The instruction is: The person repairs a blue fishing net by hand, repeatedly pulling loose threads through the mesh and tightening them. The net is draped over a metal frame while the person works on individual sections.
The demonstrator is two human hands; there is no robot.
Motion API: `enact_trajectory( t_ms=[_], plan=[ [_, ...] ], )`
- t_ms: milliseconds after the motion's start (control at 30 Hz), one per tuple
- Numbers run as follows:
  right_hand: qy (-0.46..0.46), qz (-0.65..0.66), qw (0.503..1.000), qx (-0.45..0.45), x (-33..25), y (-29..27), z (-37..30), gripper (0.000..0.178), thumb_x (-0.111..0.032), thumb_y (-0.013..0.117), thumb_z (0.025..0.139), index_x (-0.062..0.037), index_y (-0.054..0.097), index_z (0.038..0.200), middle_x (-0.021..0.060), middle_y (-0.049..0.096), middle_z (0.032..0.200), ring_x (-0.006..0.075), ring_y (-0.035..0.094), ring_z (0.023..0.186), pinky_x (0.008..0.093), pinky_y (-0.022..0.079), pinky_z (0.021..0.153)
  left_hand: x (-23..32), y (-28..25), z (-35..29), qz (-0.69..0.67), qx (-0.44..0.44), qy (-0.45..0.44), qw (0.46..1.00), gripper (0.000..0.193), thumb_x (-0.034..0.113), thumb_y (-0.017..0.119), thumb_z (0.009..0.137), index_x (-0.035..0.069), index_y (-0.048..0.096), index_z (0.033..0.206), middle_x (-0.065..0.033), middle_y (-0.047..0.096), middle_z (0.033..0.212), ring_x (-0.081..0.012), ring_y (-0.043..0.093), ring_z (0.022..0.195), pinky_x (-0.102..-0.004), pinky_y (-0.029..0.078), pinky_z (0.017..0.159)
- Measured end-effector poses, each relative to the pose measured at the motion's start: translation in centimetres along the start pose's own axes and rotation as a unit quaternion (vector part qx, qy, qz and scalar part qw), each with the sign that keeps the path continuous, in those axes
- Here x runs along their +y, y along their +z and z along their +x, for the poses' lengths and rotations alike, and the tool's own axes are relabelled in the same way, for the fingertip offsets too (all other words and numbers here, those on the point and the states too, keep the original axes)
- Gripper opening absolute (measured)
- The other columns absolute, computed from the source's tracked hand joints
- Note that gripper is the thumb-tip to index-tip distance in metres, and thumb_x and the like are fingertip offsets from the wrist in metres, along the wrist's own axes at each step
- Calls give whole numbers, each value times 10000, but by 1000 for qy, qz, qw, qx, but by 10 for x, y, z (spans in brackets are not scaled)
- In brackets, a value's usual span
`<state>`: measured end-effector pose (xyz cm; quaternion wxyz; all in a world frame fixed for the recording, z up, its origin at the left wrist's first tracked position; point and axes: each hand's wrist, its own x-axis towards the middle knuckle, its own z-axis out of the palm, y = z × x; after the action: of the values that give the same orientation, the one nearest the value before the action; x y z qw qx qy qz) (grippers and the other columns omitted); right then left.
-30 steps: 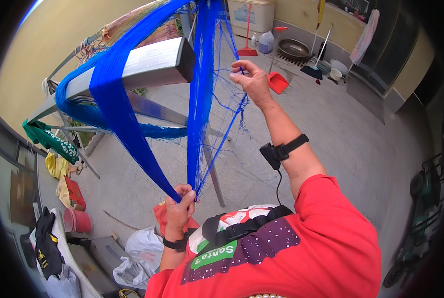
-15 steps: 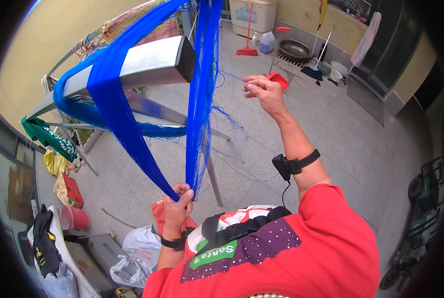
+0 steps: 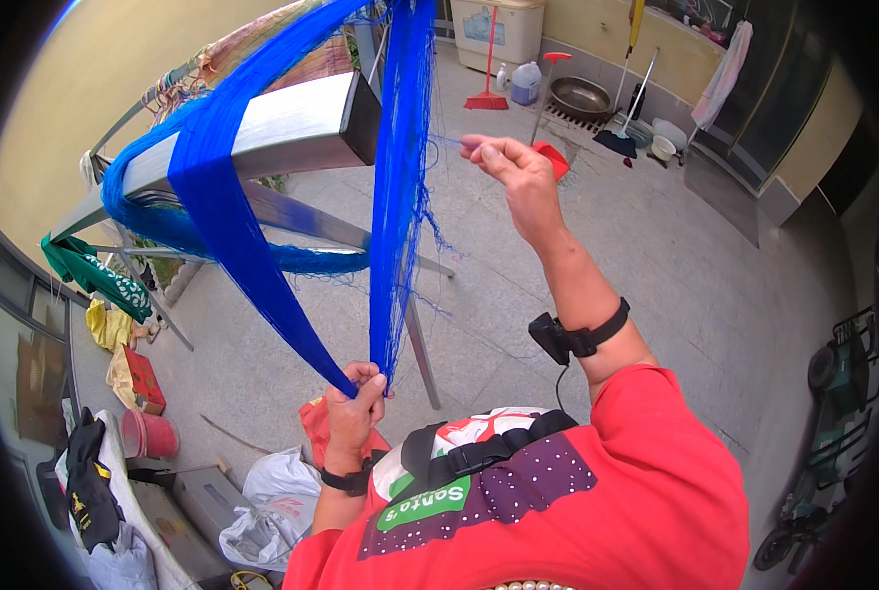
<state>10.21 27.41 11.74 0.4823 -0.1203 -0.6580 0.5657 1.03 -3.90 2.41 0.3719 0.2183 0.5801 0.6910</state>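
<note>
Head view: I observed blue yarn skein (image 3: 208, 162) lying across silver metal beam (image 3: 297, 123), lower end drawn down to left hand (image 3: 355, 405). Left thumb and fingers pinched skein. Right hand (image 3: 520, 177), raised beside skein, pinched thin blue strand (image 3: 446, 141). Beyond right hand stood red dustpan (image 3: 555, 157); red broom (image 3: 486, 101) and metal basin (image 3: 582, 98) lay farther back on grey floor (image 3: 656, 275).

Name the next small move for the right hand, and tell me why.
I'd probably ease the right hand gently away from the blue skein: a thin strand seems to run from the skein to its pinched fingers, loose threads straggle along that side, and the left hand grips the skein's lower end, which should steady it.
</note>
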Motion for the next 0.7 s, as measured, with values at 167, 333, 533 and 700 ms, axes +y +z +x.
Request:
enact_trajectory(
  t_ms=[167, 333, 533, 700],
  plan=[
    [139, 272, 952, -21, 4, 16, 24, 216, -223, 460, 954, -26, 548, 964, 133, 596, 1088, 250, 613, 961, 416, 452, 819, -3, -1, 0, -5, -6, 12, 1000, 53, 15, 567, 852, -9, 540, 891, -32, 512, 576, -58, 352, 344, -203, 363, 422],
    [195, 294, 936, -2, 18, 32, 35, 205, -211, 426, 967, -27, 511, 994, 139, 566, 1022, 307, 624, 923, 458, 480, 795, -8, -3, 1, -2, -5, 14, 1000, 55, 18, 566, 855, -5, 534, 893, -11, 482, 546, -58, 348, 342, -223, 433, 504],
    [189, 289, 937, 42, 18, 44, 40, 195, -202, 466, 956, -13, 509, 981, 122, 559, 912, 193, 590, 681, 369, 519, 630, -10, -5, 3, 0, -16, 25, 1000, 49, 20, 559, 860, -7, 531, 890, -5, 474, 538, -58, 343, 337, -226, 441, 515],
    [193, 257, 946, 47, 11, 36, 29, 224, -193, 540, 928, 10, 506, 1013, 95, 537, 847, 96, 467, 560, 268, 443, 490, -8, -5, 2, 2, -14, 17, 1000, 44, 21, 555, 863, -11, 532, 883, 2, 460, 523, -55, 340, 336, -224, 441, 516]
  ],
)
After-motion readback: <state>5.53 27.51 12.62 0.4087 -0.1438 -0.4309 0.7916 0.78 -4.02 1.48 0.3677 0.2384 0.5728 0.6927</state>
